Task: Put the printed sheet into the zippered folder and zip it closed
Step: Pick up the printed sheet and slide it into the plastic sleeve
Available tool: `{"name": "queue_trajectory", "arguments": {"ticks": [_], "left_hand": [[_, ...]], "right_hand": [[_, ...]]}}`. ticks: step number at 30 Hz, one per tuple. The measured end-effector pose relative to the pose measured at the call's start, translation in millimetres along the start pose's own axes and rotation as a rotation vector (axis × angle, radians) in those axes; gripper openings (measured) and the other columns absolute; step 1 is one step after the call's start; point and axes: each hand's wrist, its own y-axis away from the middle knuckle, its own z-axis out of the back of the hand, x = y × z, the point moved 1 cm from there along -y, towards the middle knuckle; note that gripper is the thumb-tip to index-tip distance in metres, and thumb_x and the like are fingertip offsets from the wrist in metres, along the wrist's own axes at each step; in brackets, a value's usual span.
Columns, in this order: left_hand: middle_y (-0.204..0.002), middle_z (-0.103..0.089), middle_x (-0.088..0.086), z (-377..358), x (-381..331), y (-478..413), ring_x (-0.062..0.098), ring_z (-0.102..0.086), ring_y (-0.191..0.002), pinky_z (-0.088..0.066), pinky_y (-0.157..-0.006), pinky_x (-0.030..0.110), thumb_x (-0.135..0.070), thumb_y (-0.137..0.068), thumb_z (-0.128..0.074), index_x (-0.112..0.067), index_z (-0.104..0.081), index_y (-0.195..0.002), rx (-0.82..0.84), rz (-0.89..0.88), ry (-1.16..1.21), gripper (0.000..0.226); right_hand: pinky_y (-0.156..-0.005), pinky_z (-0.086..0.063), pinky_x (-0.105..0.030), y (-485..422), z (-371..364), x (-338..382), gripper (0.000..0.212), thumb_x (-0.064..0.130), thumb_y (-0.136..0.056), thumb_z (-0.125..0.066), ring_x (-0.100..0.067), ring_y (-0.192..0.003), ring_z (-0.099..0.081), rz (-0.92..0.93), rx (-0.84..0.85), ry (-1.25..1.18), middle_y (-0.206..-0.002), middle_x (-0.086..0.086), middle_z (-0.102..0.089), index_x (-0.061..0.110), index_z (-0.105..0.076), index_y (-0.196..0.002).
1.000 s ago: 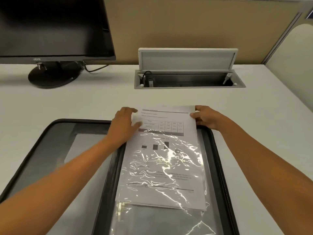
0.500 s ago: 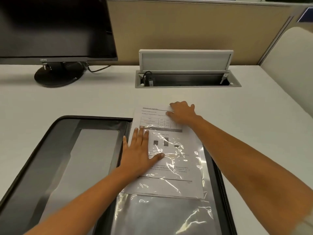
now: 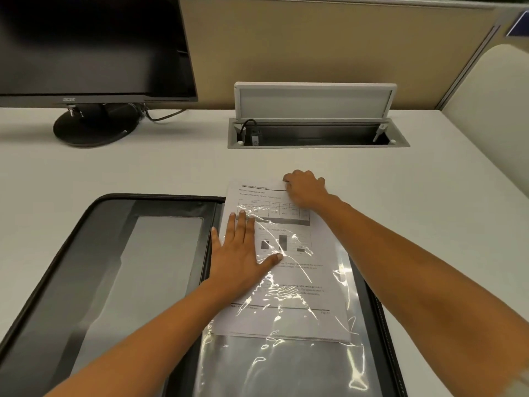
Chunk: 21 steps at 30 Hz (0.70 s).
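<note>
We are looking down from head height, facing forward over the white desk [image 3: 171, 173], close above both bare forearms.

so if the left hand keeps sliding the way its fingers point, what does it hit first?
Probably nothing solid: the left hand points up the printed sheet toward bare desk. The open cable box lies further off, somewhat right.

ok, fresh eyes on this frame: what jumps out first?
The sheet, half under a glaring clear sleeve on the right half of the open folder, top edge poking out onto the desk. The left hand lies flat on the sleeve; the right hand is at the sheet's top corner. Back left, a dark monitor; behind the sheet, an open cable hatch.
</note>
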Motion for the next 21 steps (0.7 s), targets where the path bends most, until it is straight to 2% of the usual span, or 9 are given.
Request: {"name": "queue_trajectory", "arguments": {"ticks": [3, 9, 11, 15, 21], "left_hand": [[-0.155, 0.017, 0.002, 0, 0, -7, 0.018, 0.02, -0.141, 0.011, -0.111, 0.053, -0.079, -0.075, -0.017, -0.016, 0.01, -0.145, -0.007, 0.016, 0.001, 0.098], [-0.155, 0.016, 0.003, 2, -5, -18, 0.019, 0.019, -0.142, 0.01, -0.112, 0.053, -0.077, -0.076, -0.019, -0.016, 0.009, -0.145, 0.009, 0.005, -0.011, 0.097], [-0.155, 0.017, 0.004, 2, -5, -18, 0.02, 0.019, -0.141, 0.01, -0.112, 0.052, -0.078, -0.075, -0.018, -0.016, 0.009, -0.145, 0.011, 0.002, -0.013, 0.098], [-0.155, 0.018, 0.003, 2, -4, -17, 0.019, 0.02, -0.141, 0.011, -0.111, 0.052, -0.079, -0.073, -0.015, -0.016, 0.01, -0.145, 0.012, 0.0, -0.014, 0.099], [-0.154, 0.02, 0.002, 0, -4, -18, 0.018, 0.022, -0.14, 0.013, -0.111, 0.051, -0.08, -0.073, -0.015, -0.015, 0.011, -0.145, 0.007, 0.0, -0.008, 0.1]], "right_hand": [[-0.104, -0.028, -0.051, -1, 0, -2, 0.035, 0.022, -0.097, -0.032, -0.03, -0.121, -0.041, 0.002, -0.029, -0.028, -0.133, -0.008, -0.047, 0.017, -0.042, -0.13], [-0.105, -0.027, -0.052, -10, 11, -6, 0.035, 0.028, -0.096, -0.036, -0.032, -0.124, -0.04, -0.024, -0.072, -0.041, -0.135, -0.009, -0.047, 0.016, -0.045, -0.128], [-0.103, -0.031, -0.048, -15, 14, -3, 0.031, 0.024, -0.096, -0.038, -0.031, -0.119, -0.045, 0.002, -0.077, -0.059, -0.13, -0.011, -0.053, 0.014, -0.051, -0.123], [-0.093, -0.043, -0.033, -19, 13, 8, 0.028, 0.016, -0.095, -0.042, -0.03, -0.107, -0.055, 0.035, -0.061, -0.273, -0.121, -0.014, -0.06, 0.007, -0.058, -0.115], [-0.087, -0.041, -0.027, -20, 11, 19, 0.026, 0.013, -0.092, -0.049, -0.029, -0.105, -0.057, 0.068, 0.057, -0.323, -0.12, -0.014, -0.062, 0.005, -0.062, -0.114]]}}
